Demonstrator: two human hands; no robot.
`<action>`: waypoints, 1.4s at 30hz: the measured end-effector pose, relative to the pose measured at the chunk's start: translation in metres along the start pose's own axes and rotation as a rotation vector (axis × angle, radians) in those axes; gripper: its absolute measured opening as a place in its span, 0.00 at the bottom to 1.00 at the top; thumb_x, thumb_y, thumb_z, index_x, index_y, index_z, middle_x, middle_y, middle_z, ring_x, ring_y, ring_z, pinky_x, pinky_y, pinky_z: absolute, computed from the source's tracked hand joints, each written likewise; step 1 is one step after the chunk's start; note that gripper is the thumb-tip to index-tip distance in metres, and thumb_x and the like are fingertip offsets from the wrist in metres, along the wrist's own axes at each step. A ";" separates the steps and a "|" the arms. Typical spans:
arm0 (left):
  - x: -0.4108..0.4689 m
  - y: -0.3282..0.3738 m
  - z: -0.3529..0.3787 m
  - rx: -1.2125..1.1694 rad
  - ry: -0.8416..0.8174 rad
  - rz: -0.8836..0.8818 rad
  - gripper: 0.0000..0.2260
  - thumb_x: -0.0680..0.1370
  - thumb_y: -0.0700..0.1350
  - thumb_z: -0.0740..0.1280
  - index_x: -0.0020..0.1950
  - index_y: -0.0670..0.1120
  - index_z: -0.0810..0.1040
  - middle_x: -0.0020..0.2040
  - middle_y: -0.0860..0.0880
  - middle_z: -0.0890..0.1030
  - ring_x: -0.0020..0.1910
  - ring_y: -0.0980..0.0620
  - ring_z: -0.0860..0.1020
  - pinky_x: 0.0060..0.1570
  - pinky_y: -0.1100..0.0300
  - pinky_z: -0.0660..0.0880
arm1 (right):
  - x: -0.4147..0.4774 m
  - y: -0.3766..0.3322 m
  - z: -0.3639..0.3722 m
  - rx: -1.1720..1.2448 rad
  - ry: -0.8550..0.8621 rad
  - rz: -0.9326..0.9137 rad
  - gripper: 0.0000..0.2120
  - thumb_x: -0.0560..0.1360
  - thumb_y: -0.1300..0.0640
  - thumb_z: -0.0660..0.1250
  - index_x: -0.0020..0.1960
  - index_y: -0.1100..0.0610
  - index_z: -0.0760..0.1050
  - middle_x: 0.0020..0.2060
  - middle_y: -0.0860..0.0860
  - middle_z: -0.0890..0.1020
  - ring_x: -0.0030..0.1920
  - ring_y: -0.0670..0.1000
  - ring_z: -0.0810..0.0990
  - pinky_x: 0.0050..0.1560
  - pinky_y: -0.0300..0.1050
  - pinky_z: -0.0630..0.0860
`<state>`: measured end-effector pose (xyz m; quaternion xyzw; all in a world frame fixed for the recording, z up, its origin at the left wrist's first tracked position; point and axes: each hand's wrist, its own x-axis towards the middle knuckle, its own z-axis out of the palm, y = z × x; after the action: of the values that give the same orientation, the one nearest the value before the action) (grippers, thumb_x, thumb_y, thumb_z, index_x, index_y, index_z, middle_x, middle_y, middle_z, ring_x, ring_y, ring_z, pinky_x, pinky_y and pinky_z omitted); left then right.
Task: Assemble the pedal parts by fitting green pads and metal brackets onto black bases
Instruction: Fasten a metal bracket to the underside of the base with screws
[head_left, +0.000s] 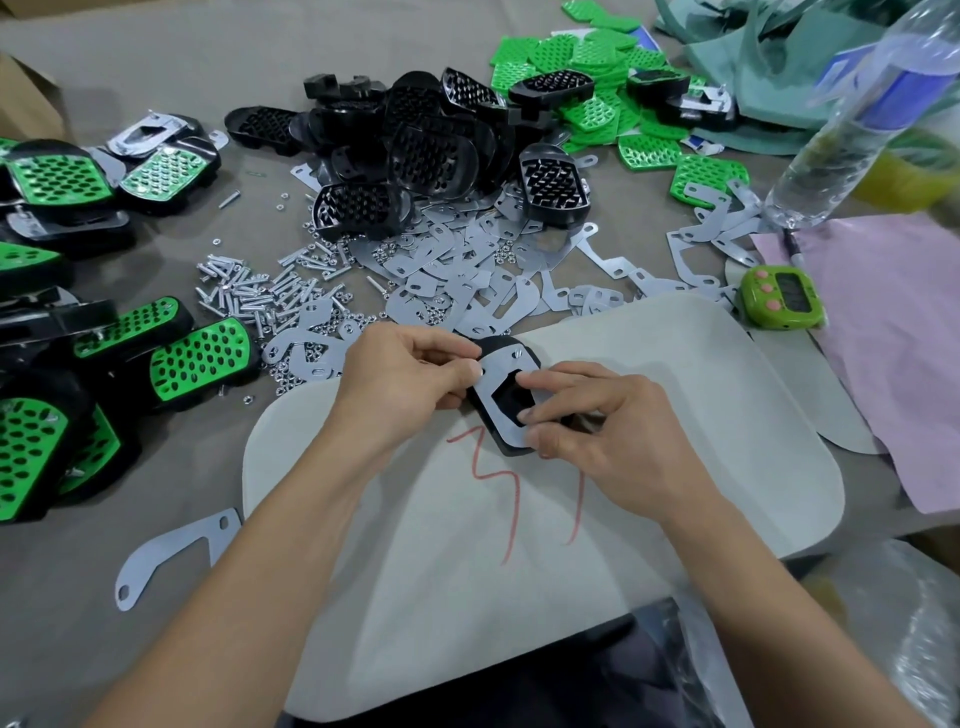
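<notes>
Fingers (550, 382) cover much of the black base (500, 347); only its top rim and lower edge show beneath the metal bracket (496, 415) lying on it, over the white mat (675, 415). The left hand (400, 384) pinches both at one side, and the right hand (597, 431) has its grip clamped on the other. Behind them on the bench are loose brackets (467, 260), screws (260, 291) and green pads (597, 62). The finished pedals (202, 358) at the left are partly cut off.

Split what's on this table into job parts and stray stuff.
Job: held black base, metal bracket on it, black base pile, green pads, loose brackets, screws, finished pedals.
Stray: water bottle, green timer, pink sheet, teal cloth.
</notes>
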<state>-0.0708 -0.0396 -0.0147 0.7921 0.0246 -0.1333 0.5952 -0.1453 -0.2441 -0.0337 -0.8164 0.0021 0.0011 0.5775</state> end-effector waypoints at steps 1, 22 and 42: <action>-0.001 -0.001 0.000 0.052 0.012 0.061 0.09 0.73 0.36 0.78 0.43 0.50 0.88 0.35 0.52 0.86 0.33 0.55 0.82 0.39 0.62 0.81 | 0.000 0.001 0.000 0.014 -0.008 0.010 0.11 0.68 0.66 0.80 0.43 0.51 0.88 0.54 0.42 0.86 0.65 0.48 0.79 0.64 0.56 0.77; -0.011 -0.010 -0.006 0.429 -0.012 0.460 0.05 0.70 0.45 0.80 0.41 0.55 0.87 0.42 0.59 0.82 0.41 0.57 0.80 0.46 0.59 0.78 | 0.011 0.004 0.011 -0.105 0.275 -0.015 0.18 0.75 0.69 0.68 0.51 0.48 0.86 0.57 0.41 0.85 0.61 0.38 0.80 0.67 0.42 0.75; 0.003 -0.004 -0.012 0.471 -0.231 0.270 0.33 0.60 0.54 0.76 0.64 0.65 0.73 0.59 0.70 0.78 0.51 0.67 0.76 0.48 0.68 0.72 | 0.013 -0.008 0.021 -0.283 0.291 -0.015 0.20 0.62 0.53 0.75 0.53 0.41 0.83 0.47 0.28 0.77 0.51 0.32 0.76 0.49 0.23 0.69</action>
<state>-0.0662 -0.0277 -0.0163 0.8840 -0.1805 -0.1441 0.4064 -0.1318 -0.2214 -0.0335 -0.8808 0.0793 -0.1212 0.4507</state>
